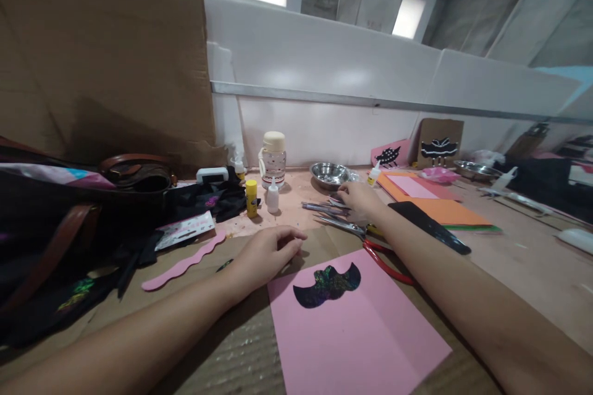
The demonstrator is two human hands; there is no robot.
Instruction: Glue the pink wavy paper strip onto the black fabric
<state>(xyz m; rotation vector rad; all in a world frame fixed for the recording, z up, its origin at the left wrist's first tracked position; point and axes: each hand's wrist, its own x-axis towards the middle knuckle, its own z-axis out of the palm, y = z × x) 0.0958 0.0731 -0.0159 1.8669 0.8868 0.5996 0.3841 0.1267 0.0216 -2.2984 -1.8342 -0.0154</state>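
Your right hand point(357, 196) spreads loose fingers over the shiny strips point(324, 207); the nearby scissors point(370, 244) could poke you.

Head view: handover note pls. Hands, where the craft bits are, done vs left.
Left hand: resting at the top left corner of the pink sheet, holding nothing visible.
Right hand: reaching onto the shiny strips beside the steel bowl; grip cannot be told.
Red-handled scissors lie under the right forearm.
Done: dark glittery cutout lies on the pink sheet.
Left: whether it is glued is not visible; small glue bottle stands capped.
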